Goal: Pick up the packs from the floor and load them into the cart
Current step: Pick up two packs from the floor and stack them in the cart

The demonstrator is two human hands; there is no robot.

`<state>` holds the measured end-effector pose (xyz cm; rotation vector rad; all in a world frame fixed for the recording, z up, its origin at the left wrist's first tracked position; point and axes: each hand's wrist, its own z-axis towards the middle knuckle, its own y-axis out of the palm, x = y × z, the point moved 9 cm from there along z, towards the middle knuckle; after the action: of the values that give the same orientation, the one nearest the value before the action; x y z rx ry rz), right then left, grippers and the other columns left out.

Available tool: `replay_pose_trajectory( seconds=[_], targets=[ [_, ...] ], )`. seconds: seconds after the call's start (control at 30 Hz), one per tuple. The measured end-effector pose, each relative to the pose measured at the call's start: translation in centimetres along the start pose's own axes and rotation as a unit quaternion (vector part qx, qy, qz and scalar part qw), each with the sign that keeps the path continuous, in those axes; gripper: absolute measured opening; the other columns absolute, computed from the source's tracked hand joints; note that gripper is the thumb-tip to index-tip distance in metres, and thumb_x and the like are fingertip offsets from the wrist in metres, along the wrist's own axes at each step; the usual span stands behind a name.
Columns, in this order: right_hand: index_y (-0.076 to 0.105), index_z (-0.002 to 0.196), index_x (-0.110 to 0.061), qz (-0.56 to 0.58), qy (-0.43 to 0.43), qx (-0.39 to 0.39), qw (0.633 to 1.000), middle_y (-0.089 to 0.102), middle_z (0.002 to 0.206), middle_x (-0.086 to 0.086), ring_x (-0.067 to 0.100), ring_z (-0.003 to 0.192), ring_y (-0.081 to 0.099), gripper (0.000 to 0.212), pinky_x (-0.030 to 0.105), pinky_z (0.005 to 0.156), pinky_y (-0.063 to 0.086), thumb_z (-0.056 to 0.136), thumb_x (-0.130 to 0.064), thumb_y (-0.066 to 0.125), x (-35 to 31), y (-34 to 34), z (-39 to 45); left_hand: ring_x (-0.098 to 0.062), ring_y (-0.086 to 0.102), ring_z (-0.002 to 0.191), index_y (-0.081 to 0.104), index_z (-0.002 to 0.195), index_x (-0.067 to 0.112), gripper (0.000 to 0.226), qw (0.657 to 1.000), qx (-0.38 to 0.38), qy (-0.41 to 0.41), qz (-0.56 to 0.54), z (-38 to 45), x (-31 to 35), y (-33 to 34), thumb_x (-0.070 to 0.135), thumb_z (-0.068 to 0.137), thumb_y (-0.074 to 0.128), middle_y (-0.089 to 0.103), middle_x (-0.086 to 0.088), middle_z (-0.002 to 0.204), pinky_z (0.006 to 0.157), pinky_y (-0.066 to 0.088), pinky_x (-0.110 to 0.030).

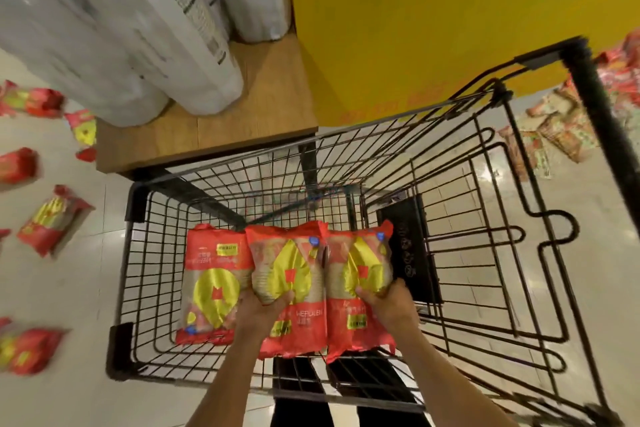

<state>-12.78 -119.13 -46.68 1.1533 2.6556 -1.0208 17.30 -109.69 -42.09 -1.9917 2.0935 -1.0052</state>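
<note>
Inside the black wire cart point(138, 288), a person's left hand point(258, 310) grips a middle red-and-gold pack point(289, 274) while the right hand point(389, 305) grips the pack beside it point(362, 270). A third pack point(214, 281) rests in the cart at their left. More packs point(52, 229) lie on the floor left of the cart.
</note>
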Motion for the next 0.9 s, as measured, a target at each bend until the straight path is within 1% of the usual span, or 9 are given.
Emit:
replay_pose_trajectory(
  seconds=[0.07, 0.1, 0.23, 0.3, 0.4, 0.5, 0.67, 0.77, 0.9],
  targets=[
    [0.049, 0.126, -0.009, -0.071, -0.035, 0.014, 0.997, 0.058, 0.122, 0.009, 0.031, 0.114, 0.060, 0.083, 0.046, 0.096, 0.052, 0.068, -0.059, 0.082, -1.8, -1.1, -1.1, -0.036, 0.052, 0.127, 0.036, 0.145, 0.013, 0.113, 0.997, 0.009, -0.007, 0.076, 0.8, -0.5, -0.3, 0.074, 0.060, 0.077, 0.054, -0.013, 0.139, 0.104, 0.046, -0.051],
    [0.048, 0.128, -0.008, -0.113, -0.065, 0.034, 0.991, 0.056, 0.124, 0.010, 0.032, 0.115, 0.058, 0.074, 0.045, 0.098, 0.051, 0.076, -0.051, 0.078, -3.4, -2.1, -2.3, -0.036, 0.048, 0.130, 0.033, 0.146, 0.013, 0.115, 0.992, 0.024, -0.006, 0.125, 0.5, -0.1, -0.7, 0.078, 0.060, 0.073, 0.049, -0.014, 0.142, 0.106, 0.044, -0.053],
    [0.046, 0.136, -0.008, -0.267, -0.189, 0.062, 0.943, 0.059, 0.129, 0.012, 0.031, 0.115, 0.060, 0.050, 0.039, 0.093, 0.050, 0.092, -0.032, 0.047, -10.6, -4.4, -8.2, -0.034, 0.026, 0.147, 0.012, 0.157, 0.011, 0.107, 0.969, 0.078, 0.089, 0.217, -4.8, 5.3, -2.6, 0.062, 0.080, 0.067, 0.025, -0.016, 0.160, 0.118, 0.031, -0.051],
    [0.051, 0.133, -0.012, -0.301, -0.253, 0.045, 0.919, 0.063, 0.125, 0.010, 0.031, 0.113, 0.062, 0.046, 0.037, 0.092, 0.051, 0.089, -0.027, 0.048, -13.9, -4.8, -11.6, -0.033, 0.022, 0.149, 0.005, 0.159, 0.014, 0.100, 0.961, 0.098, 0.141, 0.219, -7.6, 7.5, -3.7, 0.056, 0.088, 0.062, 0.023, -0.013, 0.162, 0.118, 0.027, -0.048],
    [0.059, 0.125, -0.017, -0.330, -0.352, 0.057, 0.874, 0.064, 0.119, 0.005, 0.027, 0.115, 0.063, 0.033, 0.036, 0.094, 0.050, 0.092, -0.021, 0.055, -19.5, -5.5, -17.1, -0.027, 0.026, 0.147, 0.013, 0.157, 0.015, 0.083, 0.937, 0.125, 0.214, 0.247, -12.0, 10.5, -6.1, 0.047, 0.094, 0.056, 0.027, -0.008, 0.161, 0.118, 0.030, -0.042],
    [0.051, 0.136, -0.016, -0.350, -0.441, 0.065, 0.824, 0.060, 0.131, 0.006, 0.026, 0.125, 0.054, 0.040, 0.037, 0.104, 0.042, 0.097, -0.023, 0.053, -25.1, -5.3, -23.1, -0.023, 0.030, 0.143, 0.032, 0.151, 0.019, 0.064, 0.912, 0.189, 0.274, 0.240, -16.5, 12.8, -10.8, 0.039, 0.094, 0.054, 0.034, -0.002, 0.156, 0.116, 0.031, -0.038],
    [0.046, 0.144, -0.014, -0.335, -0.587, 0.074, 0.734, 0.054, 0.140, 0.009, 0.029, 0.130, 0.050, 0.050, 0.039, 0.108, 0.039, 0.096, -0.023, 0.052, -33.2, -3.2, -32.8, -0.028, 0.033, 0.146, 0.040, 0.150, 0.020, 0.064, 0.883, 0.302, 0.282, 0.223, -21.9, 13.5, -20.8, 0.041, 0.091, 0.051, 0.037, -0.005, 0.157, 0.117, 0.032, -0.045],
    [0.060, 0.132, -0.010, -0.307, -0.674, 0.096, 0.665, 0.066, 0.124, 0.012, 0.033, 0.115, 0.061, 0.045, 0.043, 0.098, 0.048, 0.090, -0.024, 0.058, -36.8, -0.1, -39.5, -0.036, 0.057, 0.126, 0.061, 0.131, 0.015, 0.061, 0.867, 0.372, 0.273, 0.187, -24.4, 11.3, -27.6, 0.046, 0.082, 0.045, 0.058, -0.012, 0.140, 0.098, 0.049, -0.050],
    [0.070, 0.118, -0.013, -0.319, -0.740, 0.093, 0.585, 0.073, 0.103, 0.006, 0.027, 0.092, 0.071, 0.048, 0.041, 0.079, 0.057, 0.070, -0.022, 0.073, -39.1, 5.5, -47.7, -0.035, 0.037, 0.144, 0.047, 0.146, 0.016, 0.065, 0.854, 0.434, 0.226, 0.173, -28.3, 6.6, -34.6, 0.048, 0.089, 0.041, 0.040, -0.012, 0.156, 0.114, 0.033, -0.051]
  ],
)
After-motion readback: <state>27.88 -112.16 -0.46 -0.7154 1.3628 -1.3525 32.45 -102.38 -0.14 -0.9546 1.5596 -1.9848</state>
